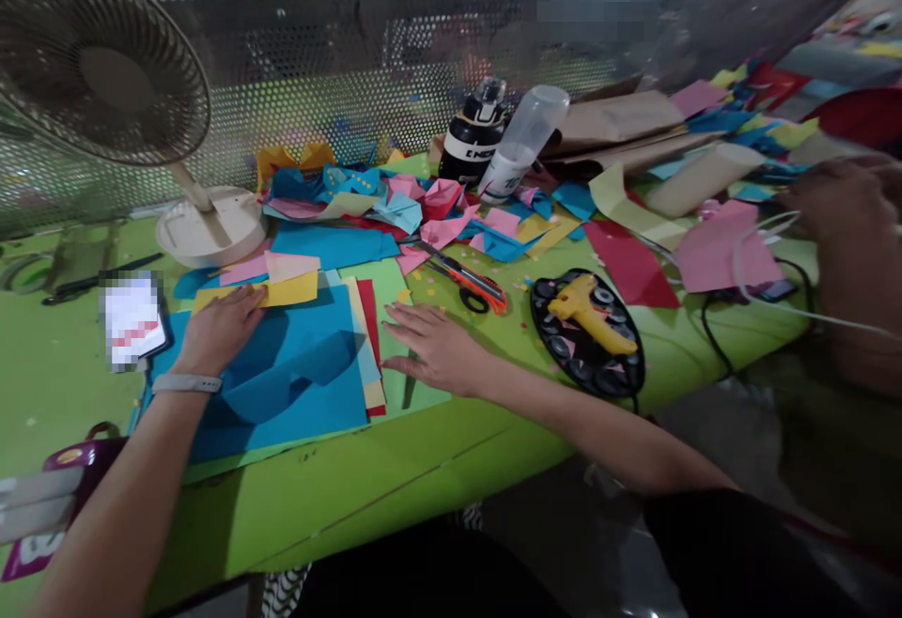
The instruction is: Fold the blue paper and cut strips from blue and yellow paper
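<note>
My left hand [224,329], with a grey wristband, lies with its fingers flat on a yellow paper strip [294,288]. Under that strip is a stack topped by a blue paper sheet [282,435], and a loose, curled blue paper piece [272,391] rests on it. Red paper [377,355] and pale yellow paper show at the stack's right edge. My right hand [441,347] is spread open over light green paper [415,393], holding nothing. Beyond it lie an orange box cutter [486,282] and black-handled scissors [474,300].
A yellow glue gun [588,313] sits on a black tray [539,317] at right. Crumpled paper scraps [423,205], two bottles [474,144] and a fan [204,228] line the back. A phone [132,319] is at left. Another person's arm [856,270] reaches in at right.
</note>
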Demonstrator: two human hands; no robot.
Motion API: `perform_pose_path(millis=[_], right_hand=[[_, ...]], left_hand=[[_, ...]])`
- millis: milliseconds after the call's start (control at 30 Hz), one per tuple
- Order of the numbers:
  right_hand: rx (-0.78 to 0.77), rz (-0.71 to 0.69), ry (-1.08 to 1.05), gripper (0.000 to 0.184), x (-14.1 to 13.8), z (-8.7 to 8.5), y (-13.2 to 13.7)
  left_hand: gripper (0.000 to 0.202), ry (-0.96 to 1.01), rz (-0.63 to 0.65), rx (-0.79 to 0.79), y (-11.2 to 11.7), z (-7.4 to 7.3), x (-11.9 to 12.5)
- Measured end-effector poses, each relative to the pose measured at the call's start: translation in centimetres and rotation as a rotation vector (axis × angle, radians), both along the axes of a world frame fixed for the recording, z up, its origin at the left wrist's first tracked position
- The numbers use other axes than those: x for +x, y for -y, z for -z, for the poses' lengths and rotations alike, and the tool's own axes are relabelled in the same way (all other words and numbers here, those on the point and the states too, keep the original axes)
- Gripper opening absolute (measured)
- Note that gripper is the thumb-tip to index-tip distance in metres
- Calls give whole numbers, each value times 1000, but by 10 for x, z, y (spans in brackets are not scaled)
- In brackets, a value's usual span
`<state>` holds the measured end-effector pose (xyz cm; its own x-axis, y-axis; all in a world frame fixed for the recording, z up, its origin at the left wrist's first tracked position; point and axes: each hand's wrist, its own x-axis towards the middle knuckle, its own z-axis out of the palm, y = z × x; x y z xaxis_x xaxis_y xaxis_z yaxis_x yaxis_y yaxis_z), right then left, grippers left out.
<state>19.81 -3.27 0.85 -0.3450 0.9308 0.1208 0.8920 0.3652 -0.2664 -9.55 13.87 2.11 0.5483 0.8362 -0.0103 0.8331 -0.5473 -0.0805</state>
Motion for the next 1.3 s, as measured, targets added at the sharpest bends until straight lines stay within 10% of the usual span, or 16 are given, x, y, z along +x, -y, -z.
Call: perform_pose_path(millis=[333, 633, 967, 1300], right_hand=[[212, -508, 109, 55, -47, 14, -1], [216, -392, 99, 43, -40, 19, -41], [361, -63, -29, 34, -43, -16, 9], [619, -255, -324, 22, -30, -10, 21]], left_hand=[[41, 244, 12, 318, 15, -40, 2], [36, 452, 205, 520, 60, -66, 6], [33, 357, 540, 341, 115, -50, 35], [51, 326, 467, 449, 149, -65, -1]])
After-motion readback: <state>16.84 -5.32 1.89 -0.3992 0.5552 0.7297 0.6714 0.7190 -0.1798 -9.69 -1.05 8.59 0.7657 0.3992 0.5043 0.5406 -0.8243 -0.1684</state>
